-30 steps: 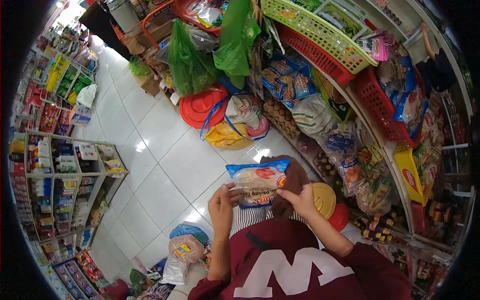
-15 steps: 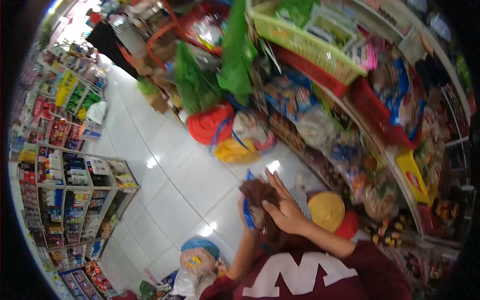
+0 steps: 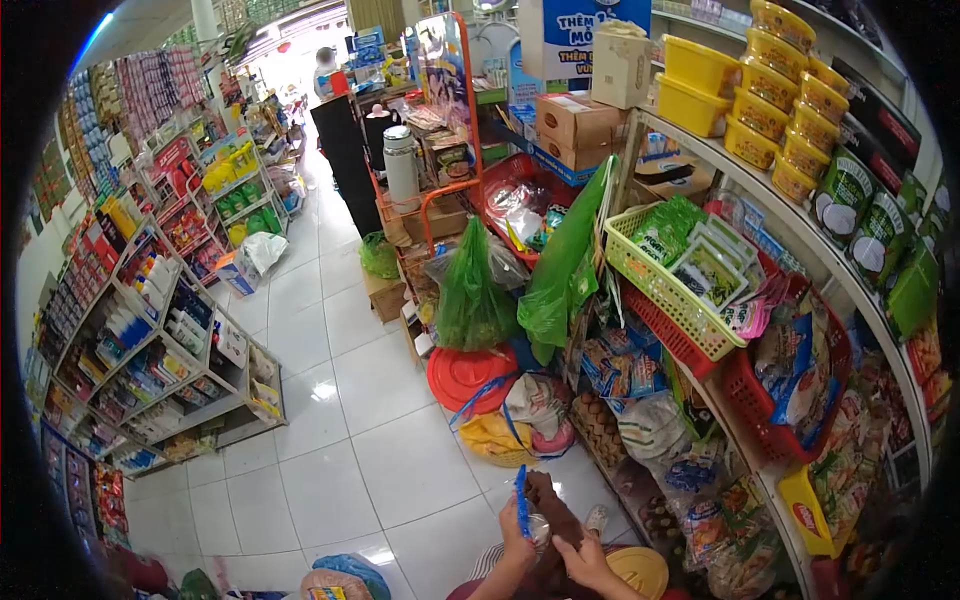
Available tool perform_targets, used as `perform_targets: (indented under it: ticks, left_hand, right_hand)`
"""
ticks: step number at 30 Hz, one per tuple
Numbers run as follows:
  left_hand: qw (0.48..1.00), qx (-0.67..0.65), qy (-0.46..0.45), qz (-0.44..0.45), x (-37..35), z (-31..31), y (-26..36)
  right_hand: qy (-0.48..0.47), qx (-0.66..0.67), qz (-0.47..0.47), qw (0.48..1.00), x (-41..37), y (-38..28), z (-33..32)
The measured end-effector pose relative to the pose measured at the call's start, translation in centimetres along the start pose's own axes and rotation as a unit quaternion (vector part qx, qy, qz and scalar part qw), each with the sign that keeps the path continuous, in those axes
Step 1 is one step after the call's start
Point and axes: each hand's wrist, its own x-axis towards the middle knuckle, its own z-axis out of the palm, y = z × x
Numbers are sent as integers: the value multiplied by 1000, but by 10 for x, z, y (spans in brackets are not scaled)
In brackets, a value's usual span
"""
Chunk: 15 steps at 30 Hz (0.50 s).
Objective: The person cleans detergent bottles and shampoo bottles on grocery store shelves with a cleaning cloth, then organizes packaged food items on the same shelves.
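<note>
Near the bottom edge of the head view, my left hand point(image 3: 514, 548) is closed around a clear plastic packet with a blue edge point(image 3: 522, 502). A soft, dark brown item point(image 3: 556, 512), perhaps cloth, rises between my hands and touches the packet. My right hand point(image 3: 588, 562) grips its lower part with thumb and fingers closed. Whether the brown item is partly inside the packet cannot be made out. A round yellow lid point(image 3: 638, 572) is just right of my right hand.
Shelves of goods point(image 3: 185, 365) stand left of the tiled floor point(image 3: 330, 490). A red lid point(image 3: 470, 378), green bags point(image 3: 475, 290) and a yellow sack point(image 3: 495, 440) are ahead. Along the right run a yellow-green basket point(image 3: 675, 285), a red basket point(image 3: 765, 400) and shelving with tubs point(image 3: 760, 105).
The view has tilted up, so my hands appear lower. My right hand, earlier spread over the brown item, is now closed on it. The brown item stands up more between my hands.
</note>
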Motion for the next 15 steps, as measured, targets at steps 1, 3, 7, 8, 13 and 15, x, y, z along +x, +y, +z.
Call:
perform_targets:
  ticks: [1,3,7,8,13,15]
  left_hand:
    - [999,-41,13,-14,4,-3,2]
    - [995,-101,1,-20,-15,24,32]
    - [982,-47,-183,-17,-8,8,39]
    - [863,-354,-244,-264,3,-2,25]
    - [971,-32,-178,-158,-45,16,-13]
    - [989,53,-116,-70,-43,9,-14]
  right_hand:
    - [-113,35,162,980,-3,14,-6]
    - [-149,32,282,947,-10,20,-23]
    - [220,114,227,942,-5,-12,-30]
    - [265,185,226,919,1,7,-36]
    - [114,34,201,972,23,37,-28]
    - [58,58,114,990,16,16,-21]
